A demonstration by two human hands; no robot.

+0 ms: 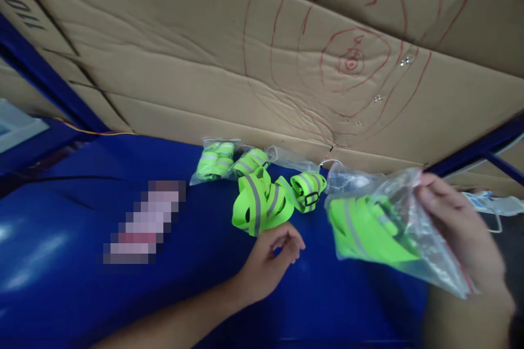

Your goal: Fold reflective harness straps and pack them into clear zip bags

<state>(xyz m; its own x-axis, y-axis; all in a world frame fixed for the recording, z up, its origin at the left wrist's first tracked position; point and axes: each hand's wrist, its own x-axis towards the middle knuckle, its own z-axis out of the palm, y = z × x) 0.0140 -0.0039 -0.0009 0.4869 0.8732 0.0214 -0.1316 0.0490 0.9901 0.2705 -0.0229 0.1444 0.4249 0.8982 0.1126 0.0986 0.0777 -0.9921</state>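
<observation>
My right hand pinches the upper corner of a clear zip bag, holding it up at the right. Inside the bag lies a folded neon yellow-green strap with a silver reflective stripe. My left hand is over the blue table, its fingers loosely curled and a gap showing between thumb and fingers; nothing is visible in it. Just beyond it sits a loosely coiled reflective strap. To the right of that coil, a rolled strap part shows a black buckle.
Bagged straps and another green roll stand at the back, by a cardboard wall with red rings drawn on it. Clear plastic bags lie further right. A pixelated pinkish item rests on the blue table.
</observation>
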